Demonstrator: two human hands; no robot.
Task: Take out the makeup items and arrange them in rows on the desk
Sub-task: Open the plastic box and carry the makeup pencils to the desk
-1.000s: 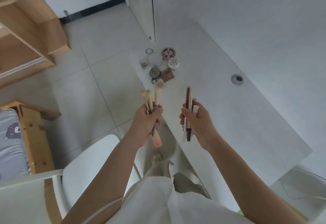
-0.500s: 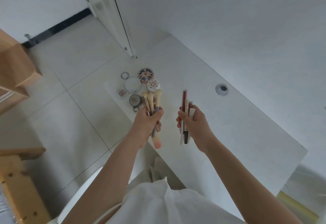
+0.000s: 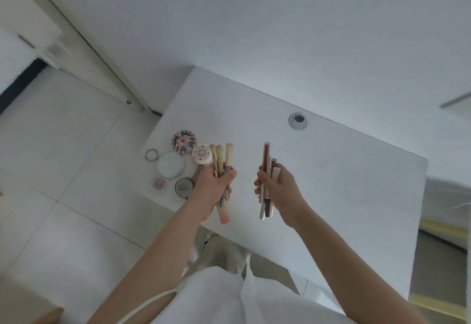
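Left hand (image 3: 212, 191): fingers clenched round brush bundle (image 3: 221, 162). Right hand (image 3: 277, 188): fingers grasping lip tubes (image 3: 267, 170). Both bundles held above bench (image 3: 331, 183), unplaced. Compacts (image 3: 178, 163) clustered left of left fingers, not yet in rows. Judgement: unpacking largely done; arranging remains.

White desk (image 3: 331, 183): round compacts (image 3: 184, 142), mirror (image 3: 170, 165), ring (image 3: 152, 155), small palette (image 3: 159, 183) clustered at left end.

Above the white rectangular desk (image 3: 331, 170), the left hand (image 3: 211, 191) grips pale wooden-handled makeup brushes (image 3: 221, 160). The right hand (image 3: 277, 188) grips slim red and white cosmetic tubes (image 3: 266, 163). Round compacts (image 3: 183, 142) cluster at the desk's left end.
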